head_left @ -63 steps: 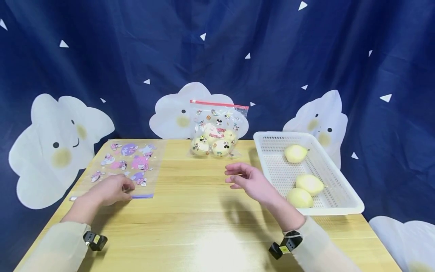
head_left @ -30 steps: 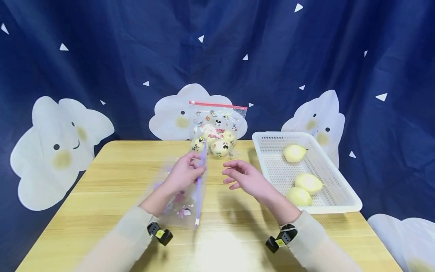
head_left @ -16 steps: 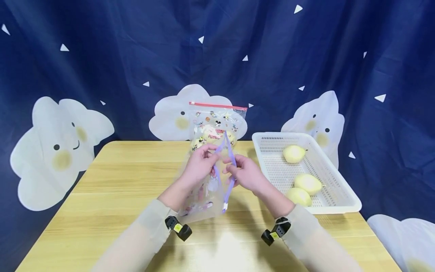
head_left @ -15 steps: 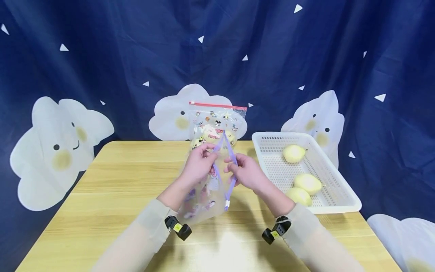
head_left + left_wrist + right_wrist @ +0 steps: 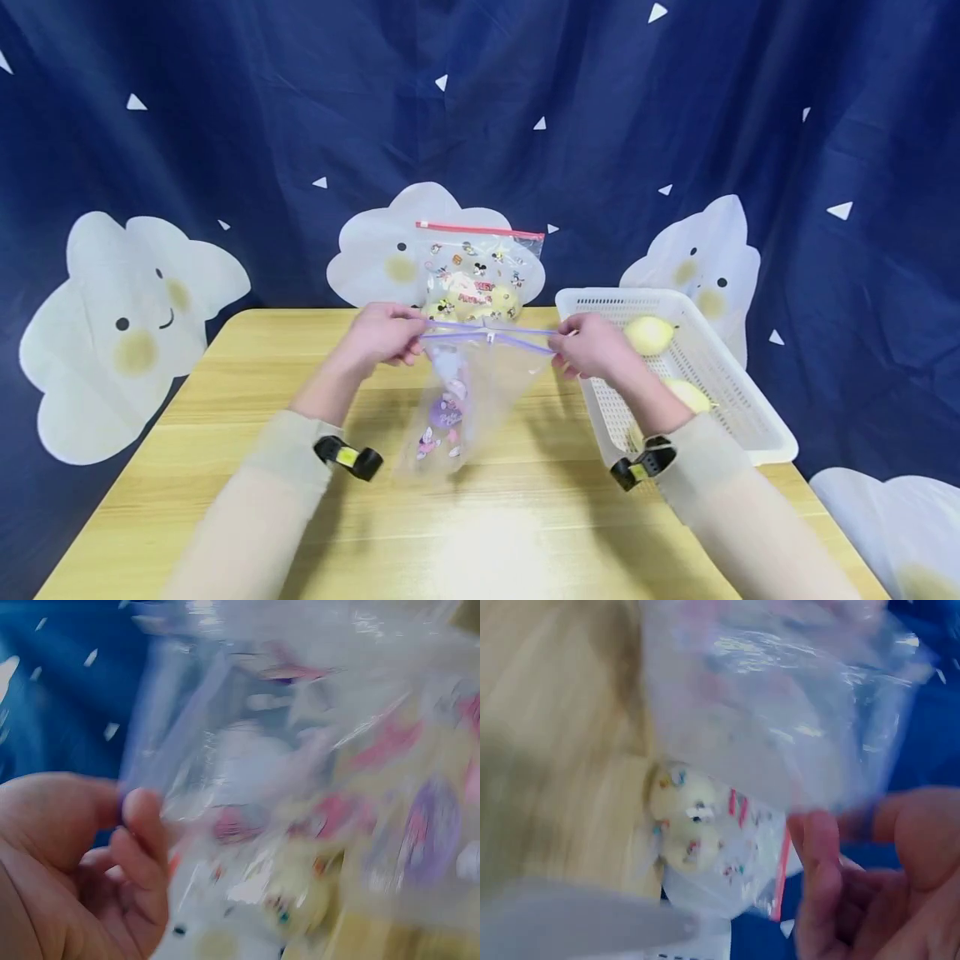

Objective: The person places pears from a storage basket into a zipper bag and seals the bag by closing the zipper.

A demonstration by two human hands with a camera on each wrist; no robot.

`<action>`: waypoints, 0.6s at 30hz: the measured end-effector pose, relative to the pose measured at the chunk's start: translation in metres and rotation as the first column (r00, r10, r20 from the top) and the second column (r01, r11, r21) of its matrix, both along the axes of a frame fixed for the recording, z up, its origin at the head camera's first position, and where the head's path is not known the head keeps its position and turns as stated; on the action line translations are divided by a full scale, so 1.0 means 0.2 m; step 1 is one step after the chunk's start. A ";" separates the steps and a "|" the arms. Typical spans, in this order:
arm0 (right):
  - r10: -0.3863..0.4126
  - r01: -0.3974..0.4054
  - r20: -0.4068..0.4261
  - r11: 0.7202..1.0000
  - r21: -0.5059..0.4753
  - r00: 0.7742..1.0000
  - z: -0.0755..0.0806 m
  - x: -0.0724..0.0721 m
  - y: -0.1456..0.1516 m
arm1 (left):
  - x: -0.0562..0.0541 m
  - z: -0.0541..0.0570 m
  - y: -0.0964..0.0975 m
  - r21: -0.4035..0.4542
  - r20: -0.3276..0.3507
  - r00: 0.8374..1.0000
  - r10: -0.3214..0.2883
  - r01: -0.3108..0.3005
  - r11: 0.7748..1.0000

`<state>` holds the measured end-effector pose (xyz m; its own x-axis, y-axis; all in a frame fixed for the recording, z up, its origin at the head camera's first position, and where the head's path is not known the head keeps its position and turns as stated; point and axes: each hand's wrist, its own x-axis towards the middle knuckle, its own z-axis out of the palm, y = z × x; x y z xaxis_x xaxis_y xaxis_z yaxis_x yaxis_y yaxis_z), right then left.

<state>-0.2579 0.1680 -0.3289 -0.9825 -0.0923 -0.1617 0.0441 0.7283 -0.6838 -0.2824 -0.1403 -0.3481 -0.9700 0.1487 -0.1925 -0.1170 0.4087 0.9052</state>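
Observation:
A clear zip bag (image 5: 450,408) with pink and purple cartoon prints hangs over the table, its purple zip edge pulled wide between both hands. My left hand (image 5: 386,333) pinches one side of the mouth between thumb and finger; in the left wrist view the fingertips (image 5: 142,810) grip the purple strip. The other side is pinched by my right hand (image 5: 596,346), beside the basket's near-left rim. A white slider sits midway along the zip. Behind it stands a second zip bag (image 5: 487,258) with a red zip and several pale yellow pears inside, its lower part overlapped.
On the right stands a white perforated basket (image 5: 750,408) holding pears; one pear (image 5: 649,335) lies toward its back, others partly hidden by my right forearm. A navy curtain (image 5: 480,100) with clouds hangs behind the wooden table (image 5: 225,433).
The left hand picked up the purple-zip bag from the table's left and brought it to the middle. The right hand took its other edge, and both hands then moved apart, stretching the mouth sideways.

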 end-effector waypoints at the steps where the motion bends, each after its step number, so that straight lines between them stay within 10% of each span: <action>1: 0.007 -0.006 0.040 1.000 -0.027 0.999 0.01 -0.01 0.03 | -0.01 0.02 -0.04 0.003 0.015 1.000 -0.026 0.026 1.000; 7: 0.069 -0.056 0.100 0.990 -0.127 0.993 -0.03 -0.06 0.11 | 0.01 0.08 -0.06 0.138 -0.069 0.986 -0.151 0.159 0.978; 18: 0.106 -0.097 0.053 0.984 -0.151 0.993 -0.10 -0.06 0.10 | 0.08 -0.01 0.10 0.313 -0.117 0.977 -0.176 0.205 0.927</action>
